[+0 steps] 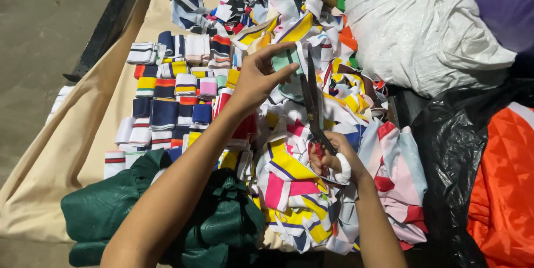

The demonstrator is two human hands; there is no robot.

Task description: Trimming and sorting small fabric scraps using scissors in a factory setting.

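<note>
A beige cloth-covered desk (83,134) stood on grey concrete floor (39,17). The left hand (258,76) pinched a pale green fabric scrap (283,59) between its fingers. The right hand (334,162) gripped long black steel scissors (312,98), blades nearly closed.

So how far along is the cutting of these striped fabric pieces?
Done: rows of folded striped bands lie sorted on the beige cloth. In hand: the left hand holds up a pale green scrap while the right hand works the scissors at it. Left: a big loose heap of striped offcuts remains unsorted.
</note>
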